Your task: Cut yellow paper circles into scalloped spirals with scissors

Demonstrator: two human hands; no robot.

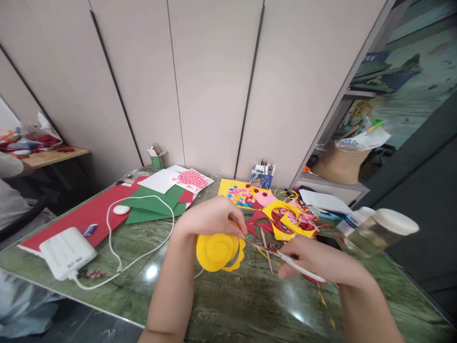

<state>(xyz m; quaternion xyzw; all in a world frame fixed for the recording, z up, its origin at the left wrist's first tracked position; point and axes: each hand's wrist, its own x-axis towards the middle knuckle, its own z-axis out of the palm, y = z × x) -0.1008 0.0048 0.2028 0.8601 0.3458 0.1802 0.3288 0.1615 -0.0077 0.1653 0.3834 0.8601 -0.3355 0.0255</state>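
My left hand (223, 216) is closed in a pinch on a yellow paper spiral (216, 252), which hangs below the fingers in curled layers with a scalloped strip at its right side. My right hand (303, 259) is wrapped round the handles of a pair of scissors (293, 263). The scissor blades point left toward the pinched edge of the paper; whether they touch it I cannot tell. Beneath the blades a thin wooden stick (266, 250) lies on the green marbled table (228, 305). A narrow yellow paper strip (325, 305) trails below my right hand.
Yellow and red paper offcuts (285, 219) pile up behind my hands, near small coloured paper rolls (243, 195). A clear jar (378, 233) stands at right. At left are a white power bank (67, 252) with its cable, and green sheets (153, 205). A person's sleeve (10, 166) shows far left.
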